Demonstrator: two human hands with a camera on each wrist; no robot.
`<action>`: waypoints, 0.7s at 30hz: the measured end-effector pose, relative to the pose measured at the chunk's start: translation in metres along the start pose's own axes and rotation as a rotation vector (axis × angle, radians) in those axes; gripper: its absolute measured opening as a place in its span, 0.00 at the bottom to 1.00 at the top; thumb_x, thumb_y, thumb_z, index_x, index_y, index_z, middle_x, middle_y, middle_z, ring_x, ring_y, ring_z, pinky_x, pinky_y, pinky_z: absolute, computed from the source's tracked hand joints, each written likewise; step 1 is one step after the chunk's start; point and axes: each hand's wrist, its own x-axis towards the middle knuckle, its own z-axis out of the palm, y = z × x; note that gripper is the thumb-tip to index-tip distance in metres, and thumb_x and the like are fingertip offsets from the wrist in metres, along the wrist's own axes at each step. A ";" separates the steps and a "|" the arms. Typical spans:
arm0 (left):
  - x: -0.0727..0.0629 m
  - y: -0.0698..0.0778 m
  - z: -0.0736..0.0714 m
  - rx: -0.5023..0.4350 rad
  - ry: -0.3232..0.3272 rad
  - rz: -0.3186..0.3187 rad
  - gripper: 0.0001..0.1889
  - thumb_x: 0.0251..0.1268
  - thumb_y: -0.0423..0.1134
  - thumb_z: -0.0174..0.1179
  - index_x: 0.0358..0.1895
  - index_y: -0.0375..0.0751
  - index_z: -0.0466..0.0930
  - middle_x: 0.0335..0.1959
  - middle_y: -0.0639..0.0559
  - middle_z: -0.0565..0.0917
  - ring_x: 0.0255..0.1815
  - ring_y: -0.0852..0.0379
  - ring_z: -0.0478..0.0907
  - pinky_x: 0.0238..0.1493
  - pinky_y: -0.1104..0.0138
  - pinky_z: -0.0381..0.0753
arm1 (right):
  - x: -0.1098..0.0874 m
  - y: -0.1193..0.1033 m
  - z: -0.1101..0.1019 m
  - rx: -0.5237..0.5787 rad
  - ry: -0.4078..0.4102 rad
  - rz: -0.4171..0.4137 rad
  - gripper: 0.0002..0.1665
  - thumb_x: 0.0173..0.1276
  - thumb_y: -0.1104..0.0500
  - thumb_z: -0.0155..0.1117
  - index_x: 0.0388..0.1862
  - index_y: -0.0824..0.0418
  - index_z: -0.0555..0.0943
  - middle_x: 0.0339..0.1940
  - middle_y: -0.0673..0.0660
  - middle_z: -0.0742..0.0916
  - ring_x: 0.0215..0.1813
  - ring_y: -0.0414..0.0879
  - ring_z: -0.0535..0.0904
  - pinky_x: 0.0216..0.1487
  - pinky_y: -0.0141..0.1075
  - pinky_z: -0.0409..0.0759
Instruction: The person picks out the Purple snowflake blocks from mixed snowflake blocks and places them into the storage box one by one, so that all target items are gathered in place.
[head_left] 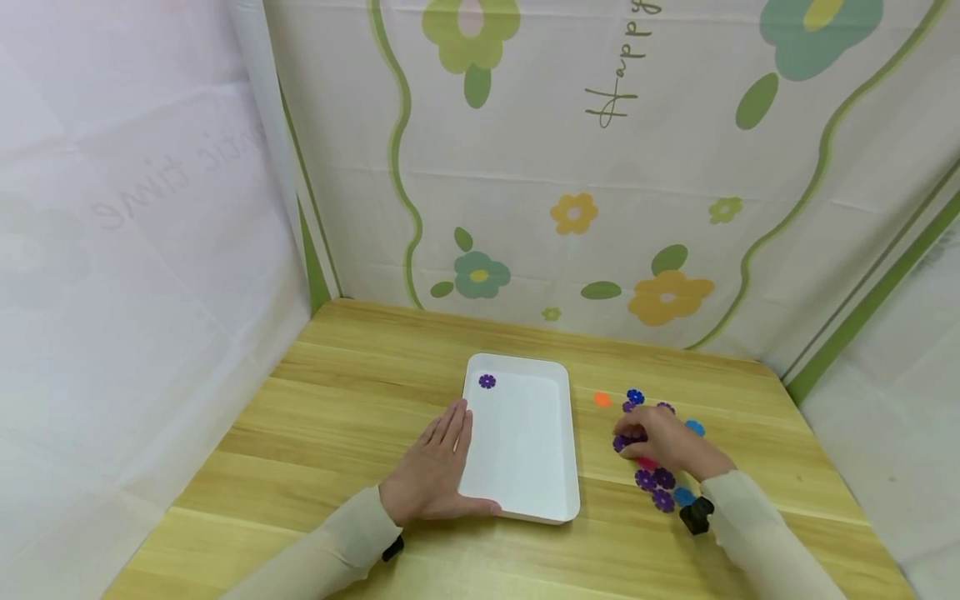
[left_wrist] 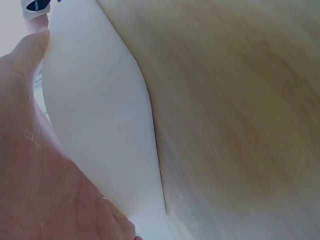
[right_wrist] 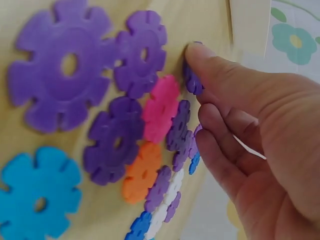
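Observation:
A shallow white tray lies on the wooden table, one purple notched plastic disc near its far left corner. Along the tray's left side and near corner rests my left hand, fingers straight and thumb spread. The left wrist view has its palm against the tray's outer wall. My right hand is over a loose group of discs right of the tray. In the right wrist view its thumb and fingers pinch a purple disc, held on edge and partly hidden by the thumb.
Around the right hand lie purple, blue, white, pink and orange discs, several in all. A separate orange disc sits nearer the tray. Flower-print cloth stands behind the table, with more cloth at both sides.

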 end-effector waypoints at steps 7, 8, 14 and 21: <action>0.000 0.000 0.000 -0.008 0.007 0.006 0.69 0.59 0.86 0.51 0.82 0.23 0.51 0.85 0.27 0.52 0.88 0.34 0.52 0.84 0.48 0.62 | 0.007 0.000 -0.016 0.129 -0.084 0.018 0.04 0.71 0.60 0.74 0.35 0.54 0.87 0.35 0.46 0.90 0.33 0.35 0.80 0.34 0.29 0.81; 0.000 0.000 -0.001 -0.008 0.007 0.005 0.69 0.59 0.86 0.52 0.82 0.23 0.51 0.85 0.27 0.52 0.88 0.34 0.52 0.84 0.47 0.62 | 0.008 0.000 -0.019 0.130 -0.097 0.011 0.04 0.73 0.60 0.72 0.35 0.54 0.87 0.35 0.47 0.90 0.32 0.36 0.80 0.34 0.30 0.81; 0.000 0.000 -0.001 -0.005 0.007 0.008 0.69 0.59 0.85 0.52 0.82 0.23 0.52 0.85 0.27 0.53 0.87 0.34 0.52 0.84 0.48 0.62 | 0.014 -0.001 -0.038 0.165 -0.147 0.030 0.08 0.79 0.58 0.65 0.38 0.55 0.87 0.39 0.50 0.90 0.33 0.41 0.79 0.35 0.31 0.80; -0.001 0.000 -0.002 -0.042 -0.008 0.009 0.69 0.59 0.84 0.53 0.82 0.23 0.50 0.86 0.27 0.51 0.88 0.34 0.50 0.84 0.46 0.61 | 0.027 -0.014 -0.052 0.279 -0.162 0.052 0.10 0.81 0.55 0.62 0.42 0.57 0.88 0.41 0.61 0.90 0.36 0.49 0.79 0.39 0.38 0.83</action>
